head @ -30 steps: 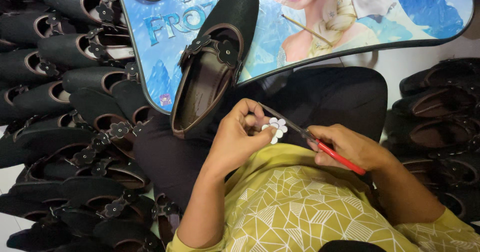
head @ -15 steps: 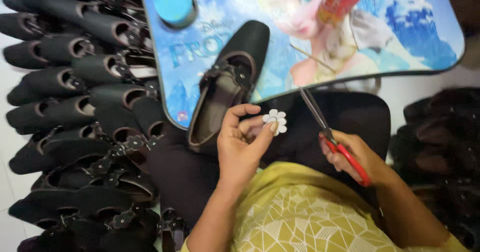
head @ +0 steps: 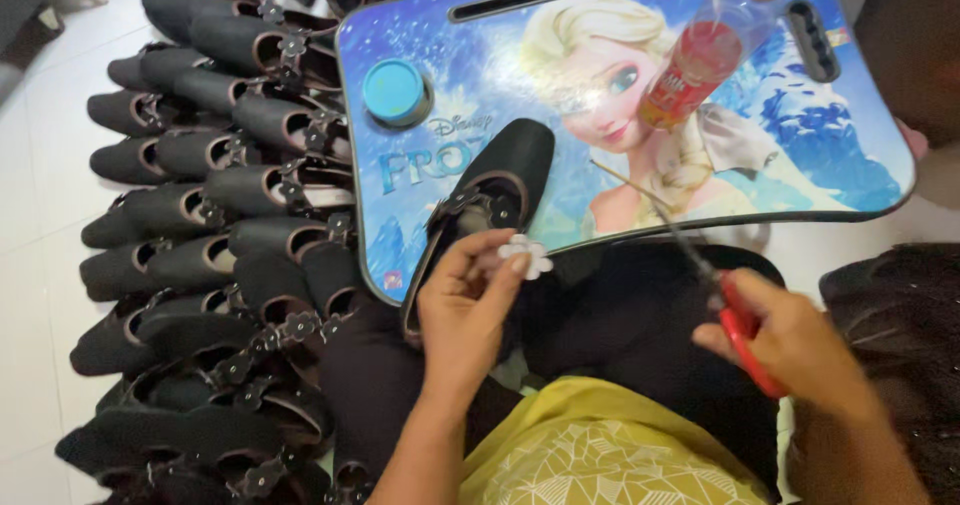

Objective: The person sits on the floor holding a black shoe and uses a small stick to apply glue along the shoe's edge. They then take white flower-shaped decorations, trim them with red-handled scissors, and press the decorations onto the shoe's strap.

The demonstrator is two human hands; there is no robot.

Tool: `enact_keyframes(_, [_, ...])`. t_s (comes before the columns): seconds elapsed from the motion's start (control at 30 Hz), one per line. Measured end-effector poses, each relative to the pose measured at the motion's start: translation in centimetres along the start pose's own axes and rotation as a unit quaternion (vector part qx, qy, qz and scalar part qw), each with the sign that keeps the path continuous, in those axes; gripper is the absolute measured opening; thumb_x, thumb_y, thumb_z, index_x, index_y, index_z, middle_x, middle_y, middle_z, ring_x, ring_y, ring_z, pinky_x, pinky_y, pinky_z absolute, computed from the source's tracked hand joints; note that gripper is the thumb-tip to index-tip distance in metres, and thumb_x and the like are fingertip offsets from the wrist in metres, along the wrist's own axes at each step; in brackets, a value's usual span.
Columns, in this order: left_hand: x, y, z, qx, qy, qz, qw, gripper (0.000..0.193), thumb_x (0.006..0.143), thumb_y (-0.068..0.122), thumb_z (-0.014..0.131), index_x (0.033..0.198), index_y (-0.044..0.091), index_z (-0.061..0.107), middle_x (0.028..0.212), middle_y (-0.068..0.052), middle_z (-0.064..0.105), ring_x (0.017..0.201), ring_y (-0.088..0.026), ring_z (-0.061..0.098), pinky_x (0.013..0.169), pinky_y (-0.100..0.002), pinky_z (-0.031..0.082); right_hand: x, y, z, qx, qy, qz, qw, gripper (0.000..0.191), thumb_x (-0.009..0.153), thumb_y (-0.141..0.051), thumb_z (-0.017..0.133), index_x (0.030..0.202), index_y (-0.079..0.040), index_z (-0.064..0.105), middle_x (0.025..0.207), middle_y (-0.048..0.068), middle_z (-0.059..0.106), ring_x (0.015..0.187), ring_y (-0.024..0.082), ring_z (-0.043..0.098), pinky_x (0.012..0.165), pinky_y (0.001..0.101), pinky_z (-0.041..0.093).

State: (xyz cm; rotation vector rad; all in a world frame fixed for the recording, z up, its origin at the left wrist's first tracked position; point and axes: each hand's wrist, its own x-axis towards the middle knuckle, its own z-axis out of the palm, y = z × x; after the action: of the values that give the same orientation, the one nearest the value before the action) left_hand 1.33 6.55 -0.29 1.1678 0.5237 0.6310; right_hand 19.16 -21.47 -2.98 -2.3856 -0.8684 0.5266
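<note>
A small white flower [head: 526,255] is being pinched between the thumb and fingertips of the left hand [head: 468,310], just beside the strap of the black shoe [head: 480,215] that is lying half on the blue lap tray [head: 850,155], heel end hanging off its near edge. The step in hand is judged to be the fitting of the flower to the shoe; careful placing on the strap would be called for next. Red-handled scissors [head: 735,320] are being gripped in the closed right hand [head: 790,345], blades pointing up over the tray. Finished black shoes [head: 200,225] are being kept in rows on the floor at the left.
</note>
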Motion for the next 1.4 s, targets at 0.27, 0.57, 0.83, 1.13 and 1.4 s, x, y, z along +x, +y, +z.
enact_keyframes(0.27, [4.7,3.5,-3.0,0.132,0.01,-0.009,0.991,0.02,0.102,0.013,0.066,0.113,-0.002,0.07,0.095,-0.003,0.073,0.085,-0.007,0.065,0.078,-0.022,0.053,4.2,5.0,-6.2,-0.232,0.22,0.124,0.939,0.058,0.09,-0.058,0.083,0.112,-0.006,0.072,0.082,0.011,0.071,0.069,0.026,0.071,0.069,0.0405,0.054])
enact_keyframes(0.57, [15.1,4.2,-1.7,0.154,-0.039,-0.007,0.987,0.031,0.094,0.006,0.067,0.123,-0.001,0.063,0.099,-0.009,0.075,0.088,-0.011,0.072,0.077,-0.025,0.062,10.0,7.5,-7.4,-0.194,0.28,0.109,0.934,0.073,0.085,-0.054,0.085,0.137,-0.005,0.067,0.109,0.018,0.073,0.083,0.035,0.072,0.073,0.0462,0.056])
enact_keyframes(0.83, [17.7,2.5,-0.6,0.17,-0.06,-0.037,0.983,0.033,0.093,0.004,0.069,0.125,-0.002,0.062,0.098,-0.011,0.077,0.084,-0.013,0.072,0.075,-0.025,0.06,11.0,6.9,-8.0,-0.316,0.212,0.064,0.923,0.051,0.082,-0.057,0.084,0.092,-0.008,0.076,0.095,0.016,0.072,0.091,0.038,0.069,0.075,0.0494,0.054])
enact_keyframes(1.13, [22.1,2.3,0.7,0.226,-0.025,0.003,0.974,0.046,0.091,0.01,0.072,0.132,-0.003,0.058,0.114,-0.018,0.074,0.09,-0.017,0.073,0.078,-0.029,0.059,11.4,7.3,-7.8,-0.34,0.173,0.078,0.921,0.056,0.091,-0.06,0.081,0.094,-0.004,0.075,0.092,0.015,0.07,0.084,0.032,0.069,0.079,0.0467,0.055])
enact_keyframes(1.4, [21.7,3.2,-1.7,0.266,-0.019,0.124,0.956,0.048,0.096,0.009,0.073,0.139,-0.005,0.054,0.124,-0.021,0.068,0.111,-0.02,0.068,0.089,-0.03,0.059,7.9,2.9,-7.7,-0.309,0.284,-0.038,0.907,0.029,0.093,-0.027,0.086,0.109,-0.005,0.076,0.108,0.014,0.072,0.098,0.028,0.068,0.088,0.0416,0.052])
